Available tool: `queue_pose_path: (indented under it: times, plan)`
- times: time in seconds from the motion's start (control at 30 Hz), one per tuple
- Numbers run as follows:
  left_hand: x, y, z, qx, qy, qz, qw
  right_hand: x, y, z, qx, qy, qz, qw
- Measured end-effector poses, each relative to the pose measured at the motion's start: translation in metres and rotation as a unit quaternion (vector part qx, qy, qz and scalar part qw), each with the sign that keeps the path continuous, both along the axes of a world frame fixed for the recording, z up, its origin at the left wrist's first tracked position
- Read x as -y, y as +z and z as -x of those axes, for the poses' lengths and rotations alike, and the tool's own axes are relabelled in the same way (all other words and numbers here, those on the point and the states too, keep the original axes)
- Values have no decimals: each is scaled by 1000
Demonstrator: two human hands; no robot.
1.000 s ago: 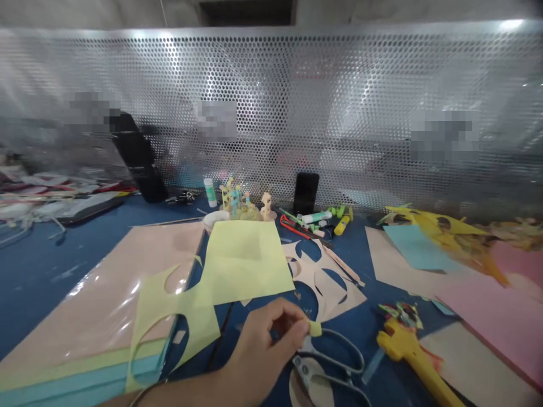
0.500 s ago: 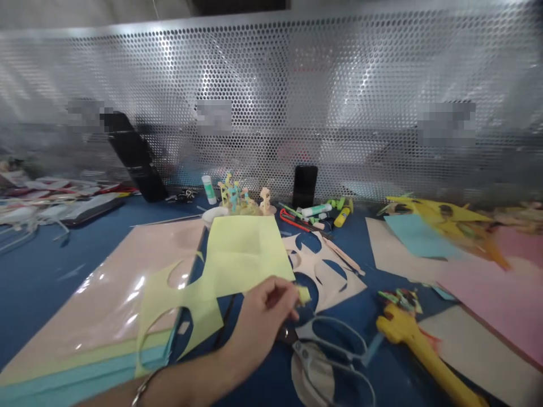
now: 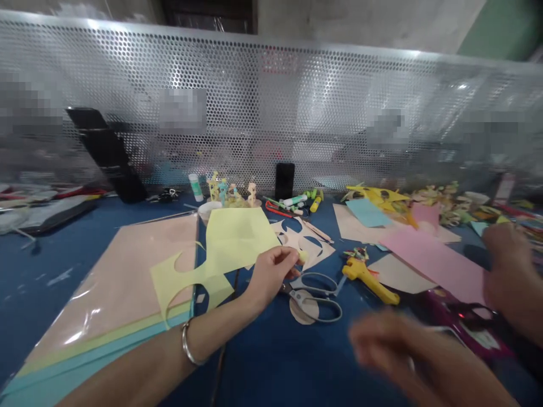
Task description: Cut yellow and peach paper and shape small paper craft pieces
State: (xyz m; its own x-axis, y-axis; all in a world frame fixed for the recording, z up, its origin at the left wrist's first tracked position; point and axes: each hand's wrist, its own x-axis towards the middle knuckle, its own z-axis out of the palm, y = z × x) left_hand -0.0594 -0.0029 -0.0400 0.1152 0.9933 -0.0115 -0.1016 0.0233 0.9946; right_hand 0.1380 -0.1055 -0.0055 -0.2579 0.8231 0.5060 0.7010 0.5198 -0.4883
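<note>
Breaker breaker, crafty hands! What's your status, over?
Left hand pinching yellow scrap. Right hand blurred, grip unclear. Scissors close by left hand; another person's hand far right. Over.

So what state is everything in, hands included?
Left hand, pinching a small yellow paper piece
Right hand, blurred, grip unclear
Scissors, lying down, handles spread
Smartphone, upright, screen dark
White-and-green glue stick, upright
Yellow tool, perhaps a glue gun, lying down
Yellow cut-out sheet, holes cut
</note>
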Motion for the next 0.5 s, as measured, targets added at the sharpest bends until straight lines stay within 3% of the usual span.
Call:
queue_pose_path:
  times: [0.07,0.1,0.13,0.27,0.37,0.5]
  plan:
    - [1,1,2,0,0,-1,1000,-32,2,20,-123,-9,69,990]
    - [1,2,4,0,2,1,1000,-49,0,30,-239,-16,129,962]
    - [1,2,6,-2,4,6,1000,-65,-3,39,-279,-17,155,948]
    - [1,-1,17,-3,9,36,999,-102,-23,60,-314,22,243,917]
    - [0,-6,22,1,8,60,998,-106,-33,63,-316,62,317,892]
    - [-4,-12,23,8,-10,91,996,-105,-41,61,-326,67,376,865]
